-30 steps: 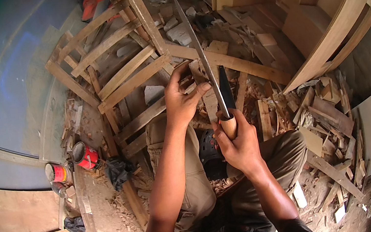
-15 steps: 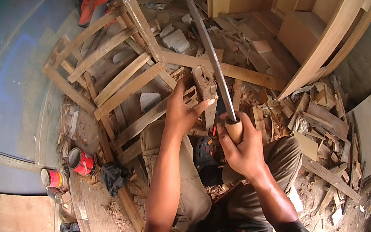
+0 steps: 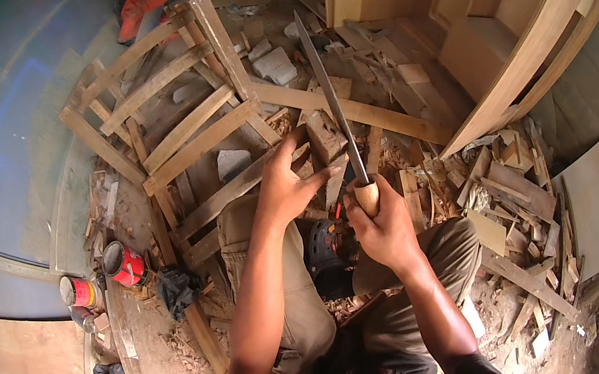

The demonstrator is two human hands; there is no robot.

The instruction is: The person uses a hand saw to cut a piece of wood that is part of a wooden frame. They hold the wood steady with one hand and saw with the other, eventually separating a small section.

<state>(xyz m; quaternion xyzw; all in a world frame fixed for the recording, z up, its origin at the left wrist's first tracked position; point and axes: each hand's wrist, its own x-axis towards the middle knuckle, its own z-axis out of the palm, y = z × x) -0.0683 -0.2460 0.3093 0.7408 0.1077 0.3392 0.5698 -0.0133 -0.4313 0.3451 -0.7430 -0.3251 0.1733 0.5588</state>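
A machete [image 3: 332, 97] with a long straight blade and a pale wooden handle stands nearly upright. My right hand [image 3: 385, 224] is wrapped round its handle, with the point toward the far side. Just left of the blade, a short rough piece of wood [image 3: 325, 137] stands on end between my knees. Gripping it from the left is my left hand [image 3: 285, 181], its thumb at the near face; the fingertips are partly hidden behind the wood. The blade passes close along the wood's right side; whether they touch, I cannot tell. A dark shoe [image 3: 324, 247] lies below.
A wooden slatted frame [image 3: 198, 137] rests at the far left. Two red cans [image 3: 125, 263] and a black plastic bag [image 3: 178, 290] are on the left. Wood scraps [image 3: 522, 200] pile up at right, beside a large panelled wooden piece [image 3: 525, 59]. A concrete chunk [image 3: 274, 67] lies ahead.
The machete has tipped slightly to the left, and its handle has shifted a little left. The piece of wood leans more, its top having moved left. The whole view has also shifted slightly.
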